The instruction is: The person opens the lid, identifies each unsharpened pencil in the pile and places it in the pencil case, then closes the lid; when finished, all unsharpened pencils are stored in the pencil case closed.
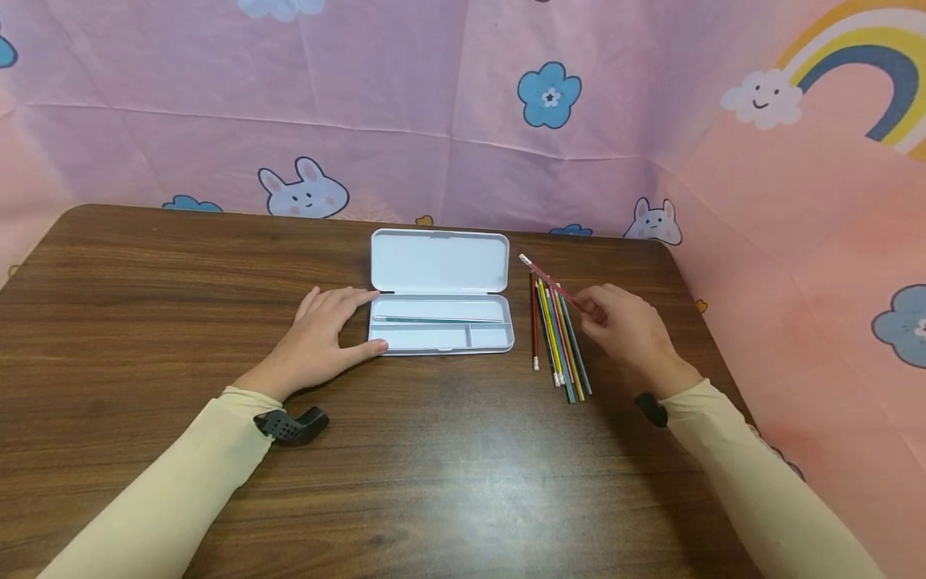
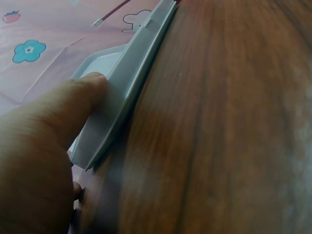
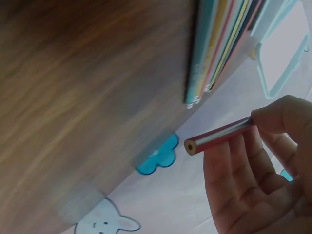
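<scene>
A white pencil case [image 1: 419,352] lies with its lid [image 1: 440,261] tipped back. One teal pencil [image 1: 434,320] rests lengthwise inside, near the divider. At the case's left end, my left hand [image 1: 318,342] touches it with extended fingers at the back corner and the thumb at the front corner. The left wrist view shows that thumb [image 2: 73,105] on the case's rim. My right hand [image 1: 628,326] pinches a red pencil [image 1: 546,281], its eraser end pointing up and left over the pile. Its flat, unsharpened end [image 3: 190,146] faces the right wrist camera.
Right of the case, several pencils [image 1: 563,342] in mixed colours lie in a loose bundle. A red one [image 1: 534,322] lies slightly apart on the bundle's left. The brown wooden table [image 1: 405,482] meets a patterned cloth [image 1: 405,153] behind and on the right.
</scene>
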`<action>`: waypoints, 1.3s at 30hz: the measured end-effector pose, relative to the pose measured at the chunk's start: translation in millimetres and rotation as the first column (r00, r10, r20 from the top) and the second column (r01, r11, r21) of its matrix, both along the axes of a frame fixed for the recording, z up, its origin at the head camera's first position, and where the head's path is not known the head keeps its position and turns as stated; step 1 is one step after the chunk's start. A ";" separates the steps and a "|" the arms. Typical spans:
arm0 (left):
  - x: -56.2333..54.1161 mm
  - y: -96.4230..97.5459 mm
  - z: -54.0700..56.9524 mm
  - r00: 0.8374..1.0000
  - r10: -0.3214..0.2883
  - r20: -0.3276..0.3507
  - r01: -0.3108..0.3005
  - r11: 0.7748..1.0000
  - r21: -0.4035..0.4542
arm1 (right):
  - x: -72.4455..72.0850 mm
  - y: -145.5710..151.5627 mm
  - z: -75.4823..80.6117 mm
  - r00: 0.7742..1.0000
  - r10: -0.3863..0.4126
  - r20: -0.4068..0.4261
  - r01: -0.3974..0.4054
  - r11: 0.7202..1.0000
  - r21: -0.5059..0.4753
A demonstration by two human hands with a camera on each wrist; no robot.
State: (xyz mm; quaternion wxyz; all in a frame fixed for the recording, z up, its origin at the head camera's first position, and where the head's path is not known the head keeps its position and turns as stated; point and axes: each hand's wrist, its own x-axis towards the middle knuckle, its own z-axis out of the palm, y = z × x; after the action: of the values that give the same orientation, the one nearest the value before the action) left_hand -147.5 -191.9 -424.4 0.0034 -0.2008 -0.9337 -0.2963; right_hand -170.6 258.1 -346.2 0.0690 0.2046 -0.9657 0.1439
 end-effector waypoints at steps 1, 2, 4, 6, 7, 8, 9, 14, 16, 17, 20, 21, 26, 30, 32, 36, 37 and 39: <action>0.2 -0.2 0.2 1.000 0.001 0.001 -0.001 1.000 0.000 | -0.9 -3.2 0.1 1.000 0.007 -0.002 -0.007 1.000 0.001; 0.3 -0.4 0.3 1.000 0.002 0.002 -0.002 1.000 -0.001 | -1.5 -6.2 0.1 1.000 0.013 -0.004 -0.013 1.000 0.002; 0.2 -0.7 0.4 1.000 0.001 0.004 -0.001 1.000 -0.003 | -2.2 -12.5 0.0 1.000 0.026 -0.010 -0.025 1.000 0.013; 0.4 -0.9 0.2 1.000 0.004 0.005 -0.004 1.000 -0.004 | -2.6 -19.0 -0.2 0.999 0.042 -0.017 -0.041 0.999 0.028; 0.2 -1.0 0.0 1.000 0.004 0.004 -0.004 1.000 -0.004 | -2.8 -22.2 -0.2 0.998 0.051 -0.021 -0.050 0.998 0.036; 0.0 -1.0 -0.2 1.000 0.003 0.002 -0.003 1.000 -0.003 | -2.8 -25.6 -0.3 0.998 0.062 -0.028 -0.061 0.997 0.042; -0.3 -1.0 -0.4 1.000 0.003 0.001 -0.003 1.000 -0.002 | -3.0 -29.3 -0.2 0.996 0.077 -0.034 -0.075 0.996 0.046; -0.4 -0.5 -0.7 1.000 0.002 0.000 -0.002 1.000 0.001 | -3.0 -47.8 -2.6 0.990 0.139 -0.033 -0.137 0.989 0.049; -0.6 -0.3 -0.5 1.000 0.001 0.002 -0.001 1.000 0.000 | -2.9 -56.1 -3.1 0.987 0.159 -0.027 -0.157 0.986 0.049; -0.6 -0.3 -0.5 1.000 0.001 0.003 -0.001 1.000 -0.001 | -2.9 -60.8 -2.8 0.985 0.170 -0.025 -0.169 0.984 0.049; -1.0 -0.6 -0.7 1.000 0.003 0.007 -0.003 1.000 -0.003 | -3.9 -75.6 -1.8 0.977 0.209 -0.038 -0.206 0.977 0.062; -1.2 -0.8 -1.0 1.000 0.003 0.007 -0.003 1.000 -0.003 | -4.8 -80.5 -1.6 0.975 0.220 -0.044 -0.217 0.974 0.067; -1.4 -1.3 -1.6 1.000 0.005 0.007 -0.005 1.000 -0.005 | -11.0 -103.3 -2.0 0.965 0.261 -0.031 -0.257 0.961 0.106; -1.1 -1.1 -1.6 1.000 0.005 0.005 -0.005 1.000 -0.002 | -16.6 -117.5 -6.7 0.958 0.287 -0.003 -0.285 0.951 0.124; -0.6 -1.0 -1.2 1.000 0.005 0.005 -0.005 1.000 0.001 | -18.8 -123.5 -9.9 0.953 0.303 0.003 -0.301 0.944 0.133; -0.4 -1.2 -0.9 1.000 0.005 0.002 -0.005 1.000 0.003 | -21.8 -134.0 -14.0 0.945 0.328 0.005 -0.325 0.935 0.139; -0.6 -1.2 -1.0 1.000 0.006 0.001 -0.006 1.000 0.003 | -22.5 -136.4 -14.3 0.944 0.329 0.005 -0.327 0.934 0.141; -0.9 -1.4 -1.2 1.000 0.007 0.001 -0.007 1.000 0.002 | -23.8 -140.8 -14.5 0.945 0.327 0.013 -0.325 0.935 0.143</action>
State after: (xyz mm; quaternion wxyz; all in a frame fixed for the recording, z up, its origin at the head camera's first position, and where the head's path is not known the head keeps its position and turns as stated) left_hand -148.5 -193.3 -425.6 0.0044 -0.1973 -0.9341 -0.2974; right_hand -194.4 117.3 -360.7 0.0345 0.3671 -0.9259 0.0825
